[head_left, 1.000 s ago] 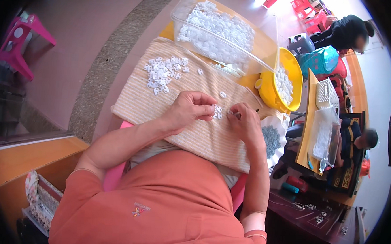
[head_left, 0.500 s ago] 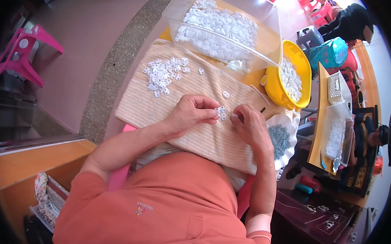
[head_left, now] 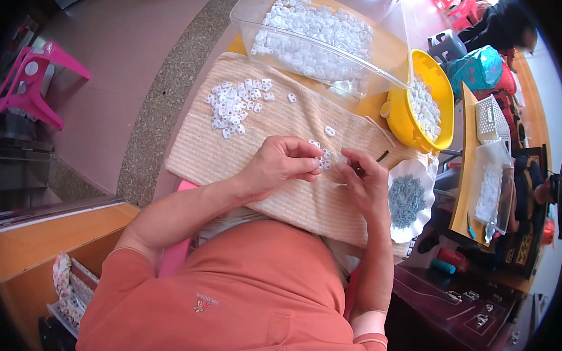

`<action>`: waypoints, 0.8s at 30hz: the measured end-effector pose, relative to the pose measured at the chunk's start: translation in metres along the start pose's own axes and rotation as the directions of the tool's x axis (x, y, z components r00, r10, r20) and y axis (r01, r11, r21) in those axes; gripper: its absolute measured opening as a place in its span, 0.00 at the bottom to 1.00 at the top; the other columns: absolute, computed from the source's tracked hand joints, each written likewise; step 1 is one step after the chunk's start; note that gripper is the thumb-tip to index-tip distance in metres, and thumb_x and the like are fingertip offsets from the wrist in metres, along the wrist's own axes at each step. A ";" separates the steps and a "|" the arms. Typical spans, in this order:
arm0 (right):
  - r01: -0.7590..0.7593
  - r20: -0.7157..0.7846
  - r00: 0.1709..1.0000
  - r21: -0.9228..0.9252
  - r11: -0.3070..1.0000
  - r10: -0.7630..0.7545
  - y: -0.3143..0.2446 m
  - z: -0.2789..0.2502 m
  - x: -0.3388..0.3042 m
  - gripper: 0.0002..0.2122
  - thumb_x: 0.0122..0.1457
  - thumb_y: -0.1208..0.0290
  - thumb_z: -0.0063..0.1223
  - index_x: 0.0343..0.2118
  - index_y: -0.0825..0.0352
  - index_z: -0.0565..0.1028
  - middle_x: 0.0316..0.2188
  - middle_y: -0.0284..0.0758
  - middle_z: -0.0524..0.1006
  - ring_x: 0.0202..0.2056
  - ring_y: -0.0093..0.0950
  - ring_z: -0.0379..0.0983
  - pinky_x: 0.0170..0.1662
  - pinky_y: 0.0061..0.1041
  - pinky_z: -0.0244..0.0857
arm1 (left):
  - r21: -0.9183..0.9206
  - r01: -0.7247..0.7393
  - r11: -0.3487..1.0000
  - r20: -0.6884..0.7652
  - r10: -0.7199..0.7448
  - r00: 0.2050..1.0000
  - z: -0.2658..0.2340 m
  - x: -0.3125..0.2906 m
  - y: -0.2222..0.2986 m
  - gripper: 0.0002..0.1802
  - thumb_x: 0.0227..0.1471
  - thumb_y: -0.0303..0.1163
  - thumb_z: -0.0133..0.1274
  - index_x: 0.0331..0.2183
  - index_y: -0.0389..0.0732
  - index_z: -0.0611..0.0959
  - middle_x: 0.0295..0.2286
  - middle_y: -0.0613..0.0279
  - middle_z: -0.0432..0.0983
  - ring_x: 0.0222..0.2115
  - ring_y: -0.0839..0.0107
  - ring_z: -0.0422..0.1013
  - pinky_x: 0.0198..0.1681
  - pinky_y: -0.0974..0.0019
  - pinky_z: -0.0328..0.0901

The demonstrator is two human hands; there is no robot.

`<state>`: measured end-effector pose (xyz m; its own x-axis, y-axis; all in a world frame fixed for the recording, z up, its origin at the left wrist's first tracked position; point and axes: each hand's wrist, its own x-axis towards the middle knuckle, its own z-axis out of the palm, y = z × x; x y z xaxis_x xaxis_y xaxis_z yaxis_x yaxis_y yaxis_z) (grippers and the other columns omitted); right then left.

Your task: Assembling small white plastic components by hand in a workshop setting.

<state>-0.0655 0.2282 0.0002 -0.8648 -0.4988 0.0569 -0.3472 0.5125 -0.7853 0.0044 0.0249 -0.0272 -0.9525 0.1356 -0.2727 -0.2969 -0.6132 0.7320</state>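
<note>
Head view: left hand (head_left: 278, 166) has thumb and index finger nearly together, narrow gap, tips up against a small cluster of white plastic two-holed pieces (head_left: 325, 160); can't tell if one is actually pinched. Its other fingers curl under. Right hand (head_left: 368, 180) sits just across the cluster, thumb and index finger bent toward each other, narrow too; fingertips blurred, can't tell what, if anything, is between them. Hands apart, cluster between them, on a beige-and-white striped cloth (head_left: 304, 208). Single white oval two-holed piece (head_left: 330, 131) lies flat just beyond the cluster. Thin black stick (head_left: 383, 156) near right hand, on its far side. Further left on cloth: loose pile of white two-holed plastic pieces (head_left: 230, 107), one stray white piece (head_left: 291, 98) right of it. Right of right hand: white wavy-rimmed dish (head_left: 429, 195) holding small grey pieces (head_left: 407, 201). Beyond cloth: clear rectangular plastic bin (head_left: 384, 77) with a heap of white pieces (head_left: 314, 34) inside; yellow plastic tub (head_left: 400, 121) beside it, also with white pieces (head_left: 426, 110). Far left, pink plastic stool (head_left: 34, 86) on floor. Upper right, another person in dark clothing (head_left: 498, 25), well apart.
</note>
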 end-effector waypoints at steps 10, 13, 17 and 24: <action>-0.152 0.105 0.988 0.446 0.882 0.116 0.006 0.012 -0.013 0.13 0.55 0.83 0.56 0.44 0.75 0.74 0.30 0.35 0.79 0.29 0.21 0.76 0.33 0.20 0.75 | -0.007 -0.018 1.000 0.046 0.018 0.999 0.000 -0.001 -0.001 0.11 0.53 0.22 0.55 0.40 0.31 0.79 0.32 0.58 0.77 0.32 0.74 0.75 0.37 0.72 0.73; -0.155 0.098 0.988 0.496 0.855 0.122 0.003 0.013 -0.016 0.13 0.56 0.83 0.55 0.45 0.75 0.74 0.30 0.36 0.79 0.29 0.22 0.76 0.33 0.20 0.75 | 0.010 -0.021 1.000 0.067 0.021 0.998 -0.001 -0.002 -0.003 0.11 0.53 0.23 0.55 0.40 0.31 0.79 0.31 0.59 0.77 0.32 0.74 0.75 0.37 0.72 0.73; -0.138 0.092 0.990 0.558 0.819 0.105 0.005 0.013 -0.019 0.13 0.56 0.82 0.55 0.45 0.75 0.74 0.30 0.37 0.79 0.29 0.23 0.77 0.33 0.21 0.75 | 0.025 -0.001 1.000 0.078 -0.001 0.997 0.002 -0.003 -0.002 0.10 0.52 0.23 0.56 0.39 0.34 0.80 0.31 0.60 0.78 0.32 0.74 0.75 0.37 0.71 0.73; -0.154 0.090 0.988 0.620 0.769 0.125 0.005 0.016 -0.022 0.14 0.56 0.80 0.56 0.46 0.75 0.73 0.30 0.37 0.79 0.30 0.24 0.77 0.33 0.21 0.75 | 0.056 0.023 0.998 0.108 -0.029 0.994 0.002 -0.003 -0.004 0.10 0.53 0.23 0.55 0.39 0.35 0.80 0.32 0.59 0.79 0.31 0.75 0.76 0.37 0.72 0.73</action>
<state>-0.0425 0.2304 -0.0148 -0.8653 -0.4917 -0.0975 0.0909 0.0373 -0.9952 0.0079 0.0287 -0.0278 -0.9453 0.2368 -0.2244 -0.3219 -0.5658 0.7591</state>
